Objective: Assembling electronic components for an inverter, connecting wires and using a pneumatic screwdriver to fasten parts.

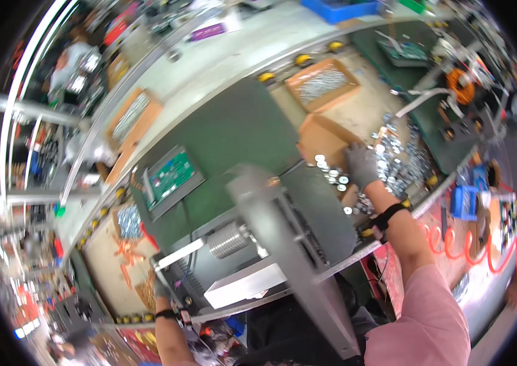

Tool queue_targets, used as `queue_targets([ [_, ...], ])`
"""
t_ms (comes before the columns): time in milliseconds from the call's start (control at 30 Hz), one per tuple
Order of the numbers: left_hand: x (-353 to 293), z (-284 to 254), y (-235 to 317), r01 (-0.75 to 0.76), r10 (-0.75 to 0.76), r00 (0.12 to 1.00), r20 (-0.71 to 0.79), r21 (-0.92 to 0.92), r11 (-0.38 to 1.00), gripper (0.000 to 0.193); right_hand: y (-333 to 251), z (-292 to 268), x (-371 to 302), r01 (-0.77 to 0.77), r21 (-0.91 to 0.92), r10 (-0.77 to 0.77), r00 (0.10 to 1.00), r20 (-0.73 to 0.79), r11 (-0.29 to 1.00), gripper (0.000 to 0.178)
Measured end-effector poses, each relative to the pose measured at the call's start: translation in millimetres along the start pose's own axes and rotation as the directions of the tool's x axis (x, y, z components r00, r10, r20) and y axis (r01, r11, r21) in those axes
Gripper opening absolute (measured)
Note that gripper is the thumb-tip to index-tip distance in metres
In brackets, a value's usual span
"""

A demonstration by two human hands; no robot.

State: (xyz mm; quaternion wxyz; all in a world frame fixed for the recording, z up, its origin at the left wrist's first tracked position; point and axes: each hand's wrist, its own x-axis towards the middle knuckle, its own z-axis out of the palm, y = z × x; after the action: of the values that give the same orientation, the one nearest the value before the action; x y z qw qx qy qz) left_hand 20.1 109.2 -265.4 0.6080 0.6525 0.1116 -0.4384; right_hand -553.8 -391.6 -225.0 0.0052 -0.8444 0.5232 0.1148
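The gloved right hand point(362, 165) rests palm-down on the heap of small metal rings point(395, 161) spread near the bench's point(234, 128) right edge, fingers curled as if raking some together. The left hand point(162, 288) clasps the grey machine's point(270, 244) corner at the near edge, likely steadying it.

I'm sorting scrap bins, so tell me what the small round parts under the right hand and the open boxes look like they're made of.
Round parts: likely bright metal, since they are silvery and shiny.
Boxes: corrugated cardboard by the look, matte brown with folded flaps.
The right hand wears a grey glove, apparently knit fabric.
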Motion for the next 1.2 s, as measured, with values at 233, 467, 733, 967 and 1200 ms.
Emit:
queue_targets([
  [233, -35.1, 26.6, 2.8, -0.11, 0.384, 0.911, -0.149, 0.811, 0.575, 0.031, -12.0, -2.0, 24.9, 0.075, -0.022, -0.073, 0.994, 0.081, 0.997, 0.019],
  [467, -63.7, 17.8, 77.4, 0.073, 0.673, 0.615, -0.412, 0.879, 0.471, 0.033, 9.2, -34.1, -146.9, -0.06, 0.533, 0.217, 0.947, -0.237, 0.844, 0.02],
  [733, -104.1, 76.1, 102.8, -0.427, 0.27, 0.871, 0.411, 0.361, 0.829, 0.026, -168.0, -94.7, -325.3, -0.345, 0.93, 0.074, 0.938, 0.338, 0.126, 0.024],
  [967, -77.3, 97.7, 104.4, -0.634, 0.193, 0.759, 0.622, 0.639, 0.435, 0.029, -392.3, -113.9, -289.9, -0.286, 0.955, -0.182, 0.946, 0.269, -0.078, 0.019],
  [1200, -67.3, 97.0, 106.9, -0.765, 0.261, 0.635, 0.727, 0.639, 0.082, 0.04, -504.4, -78.1, -179.2, 0.162, 0.986, 0.034, 0.986, -0.164, 0.045, 0.023],
])
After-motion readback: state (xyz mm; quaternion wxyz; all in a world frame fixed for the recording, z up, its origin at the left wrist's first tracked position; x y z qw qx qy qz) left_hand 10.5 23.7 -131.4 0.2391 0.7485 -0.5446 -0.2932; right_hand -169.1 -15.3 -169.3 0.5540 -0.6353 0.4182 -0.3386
